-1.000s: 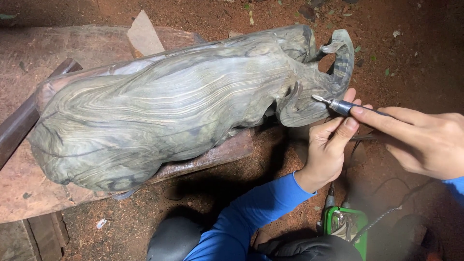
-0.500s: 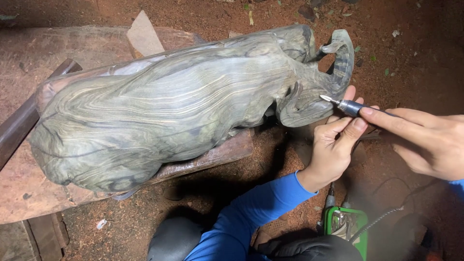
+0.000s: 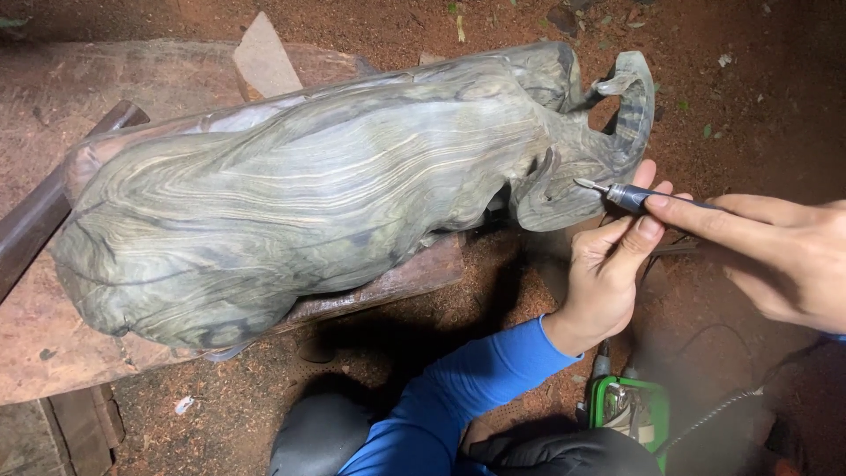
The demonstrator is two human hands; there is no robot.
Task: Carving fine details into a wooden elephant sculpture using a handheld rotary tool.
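Observation:
A large grey-green carved wood sculpture [image 3: 335,194] with wavy grain lies on its side on a wooden slab [image 3: 53,353]. My right hand [image 3: 775,256] comes in from the right and holds a slim rotary tool handpiece [image 3: 630,196] like a pen. My left hand [image 3: 608,264], in a blue sleeve, pinches the same handpiece near its front from below. The tool's small bit touches the curled thin edge [image 3: 630,106] at the sculpture's right end.
A dark metal pipe [image 3: 44,211] leans along the slab at the left. A pale wood wedge [image 3: 264,62] sits behind the sculpture. A green device [image 3: 630,410] with a cable [image 3: 714,414] lies on the red dirt by my knee [image 3: 326,432].
The bit has shifted only slightly against the curled edge. Both hands keep the same grip and place.

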